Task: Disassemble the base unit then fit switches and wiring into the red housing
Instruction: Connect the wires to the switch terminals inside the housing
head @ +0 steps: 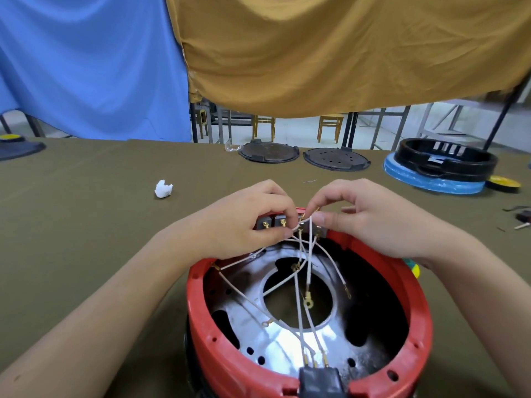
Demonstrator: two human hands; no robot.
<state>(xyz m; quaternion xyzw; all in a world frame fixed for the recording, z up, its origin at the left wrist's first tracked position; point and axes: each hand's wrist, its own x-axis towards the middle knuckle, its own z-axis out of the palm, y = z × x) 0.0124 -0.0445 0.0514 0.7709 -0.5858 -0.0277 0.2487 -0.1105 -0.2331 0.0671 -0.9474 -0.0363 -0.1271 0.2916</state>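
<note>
Your left hand (pixel 244 222) pinches a white wire (pixel 296 225) btwn thumb and forefinger, fingers curled, right at the far rim of the red housing (pixel 413 305). Your right hand (pixel 370 219) is curled too, thumb and forefinger pinching the wiring at the same spot, just beside the left; fingertips of both hands nearly touch. Under the left fingers sit two dark switches (pixel 273 222) w/ brass tabs, at the housing's far edge; a third switch part under the right thumb is mostly hidden, can't tell more. From the pinch, several white wires (pixel 309 268) fan down into the housing, some ending in brass ring or spade terminals (pixel 308 303), loose over the shiny metal plate (pixel 258 326) w/ its big round hole. At the near rim a black plug socket (pixel 319 380) takes three wire ends. Housing sits on the olive table cover (pixel 86 239), close to you. Farther out: crumpled white tissue (pixel 163 188) to the left, two dark round discs (pixel 304 156) at the far edge, a black ring-shaped base (pixel 445 159) on a blue pad (pixel 431 182) far right, w/ a yellow disc (pixel 504 183) beside it. Blue cloth (pixel 86 61) and mustard cloth (pixel 344 53) hang behind.
</note>
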